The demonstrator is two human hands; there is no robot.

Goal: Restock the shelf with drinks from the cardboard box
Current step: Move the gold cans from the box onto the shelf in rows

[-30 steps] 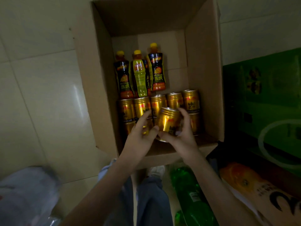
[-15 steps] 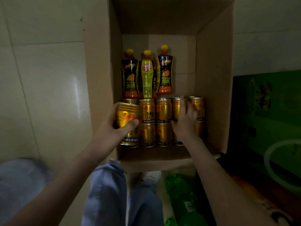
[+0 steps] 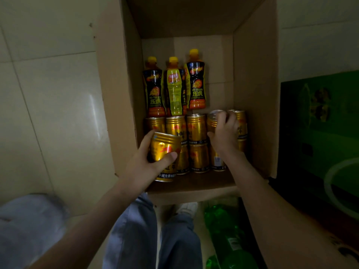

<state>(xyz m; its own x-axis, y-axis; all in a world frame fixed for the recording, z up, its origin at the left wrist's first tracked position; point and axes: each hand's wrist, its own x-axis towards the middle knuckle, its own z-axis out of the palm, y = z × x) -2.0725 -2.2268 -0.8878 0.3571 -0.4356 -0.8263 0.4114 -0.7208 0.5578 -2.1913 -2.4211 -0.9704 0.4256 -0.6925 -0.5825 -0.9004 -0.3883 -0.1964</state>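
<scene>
An open cardboard box (image 3: 116, 105) stands on the tiled floor in front of me. Inside it, several gold drink cans (image 3: 196, 129) lie in two rows, with three bottles (image 3: 174, 90) with yellow caps behind them. My left hand (image 3: 143, 166) grips one gold can (image 3: 165, 150) at the box's near left, lifted and tilted off the rows. My right hand (image 3: 225, 133) curls round another gold can (image 3: 213, 121) in the back row at the right, fingers over its top.
A dark green carton (image 3: 318, 133) stands right of the box. Green plastic bottles (image 3: 229, 235) lie on the floor by my legs, with an orange-printed pack (image 3: 342, 247) at the lower right. Pale tiled floor (image 3: 48, 113) spreads to the left.
The can passed from both hands to my left hand, which now holds it at the box's left. My right hand reached to the back row and closed round a second can.
</scene>
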